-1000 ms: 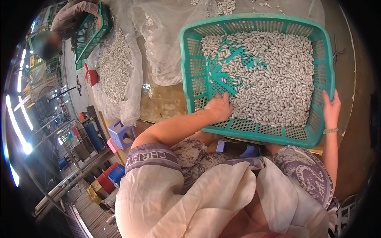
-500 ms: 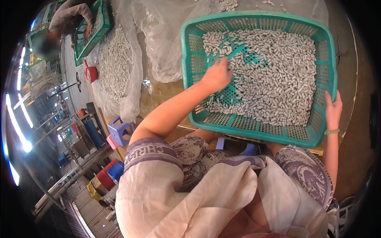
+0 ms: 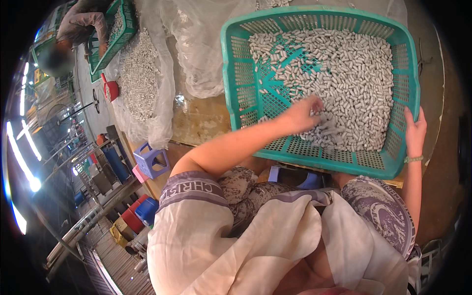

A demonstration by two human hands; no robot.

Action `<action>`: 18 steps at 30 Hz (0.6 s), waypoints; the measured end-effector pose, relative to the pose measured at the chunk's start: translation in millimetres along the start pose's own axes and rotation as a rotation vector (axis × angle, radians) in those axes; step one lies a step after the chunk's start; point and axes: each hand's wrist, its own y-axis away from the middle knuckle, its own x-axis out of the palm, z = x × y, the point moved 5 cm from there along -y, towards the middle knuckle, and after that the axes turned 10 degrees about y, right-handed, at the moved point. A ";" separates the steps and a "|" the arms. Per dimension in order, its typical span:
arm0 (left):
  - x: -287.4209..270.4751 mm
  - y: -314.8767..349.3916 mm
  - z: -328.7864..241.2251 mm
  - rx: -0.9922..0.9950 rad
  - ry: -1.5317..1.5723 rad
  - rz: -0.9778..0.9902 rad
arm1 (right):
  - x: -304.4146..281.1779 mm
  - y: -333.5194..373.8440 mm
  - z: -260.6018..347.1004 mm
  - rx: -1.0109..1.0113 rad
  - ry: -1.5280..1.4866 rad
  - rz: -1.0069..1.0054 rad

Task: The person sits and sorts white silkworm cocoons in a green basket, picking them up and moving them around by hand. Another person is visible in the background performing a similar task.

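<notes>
In front of me a large green plastic basket [image 3: 320,162] with perforated walls holds a thick layer of small pale-grey cylindrical pieces [image 3: 361,93]. My left hand [image 3: 301,115] is low over the pieces near the basket's front-middle part, fingers bent downward. Blur hides whether anything is between those fingers, and some pieces beside them are smeared too. Left of this hand the slatted green floor shows through, with only a few pieces on it. At the basket's right side my right hand [image 3: 416,129] grips the rim, thumb on the inner side.
Clear plastic sheeting [image 3: 199,73] lies beyond the basket's left side. More pale pieces [image 3: 139,81] are heaped on sheeting, beside a red scoop [image 3: 112,90]. Far left, another person [image 3: 88,24] reaches into a second green basket [image 3: 114,44]. A purple stool [image 3: 151,161] stands left of my arm.
My left hand has swept right and toward me, from the basket's left part to its front middle. Pieces there shifted along, baring more floor behind it. My right hand keeps its grip.
</notes>
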 end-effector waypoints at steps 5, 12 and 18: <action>-54.7 9.5 39.0 -0.235 -0.683 -0.003 | 0.7 1.7 3.1 0.018 -0.015 0.004; 18.6 42.7 68.7 -0.335 -0.738 0.258 | 2.5 -0.3 2.9 -0.008 -0.026 0.011; -6.3 3.7 -5.7 0.015 0.093 0.039 | 0.2 1.1 0.0 -0.013 -0.079 -0.032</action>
